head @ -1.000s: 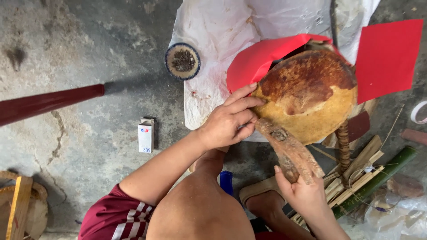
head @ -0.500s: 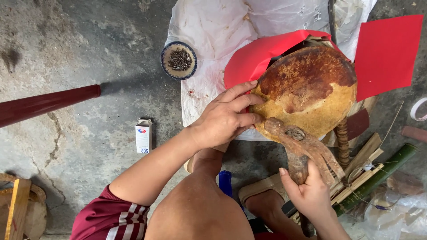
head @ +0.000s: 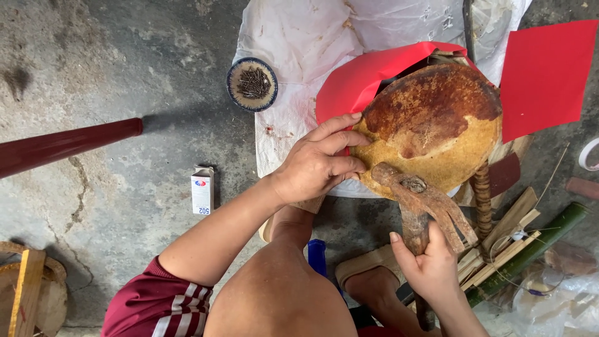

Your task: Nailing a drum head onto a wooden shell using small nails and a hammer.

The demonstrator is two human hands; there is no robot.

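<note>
While the left hand (head: 318, 165) is pressed, fingers spread, against the rounded brown shell (head: 430, 128), a rusty claw hammer (head: 424, 200) is gripped upright by the right hand (head: 430, 268), head touching the shell's near edge.

Shell (head: 437, 125) showing tan with rust-brown patches. Paper (head: 546, 75) reading flat red. Hammer (head: 424, 200) looking rusty brown. Sleeve (head: 156, 306) showing maroon with white stripes. Bowl (head: 251, 84) wearing blue rim. Sheet (head: 299, 43) staying off-white.
</note>
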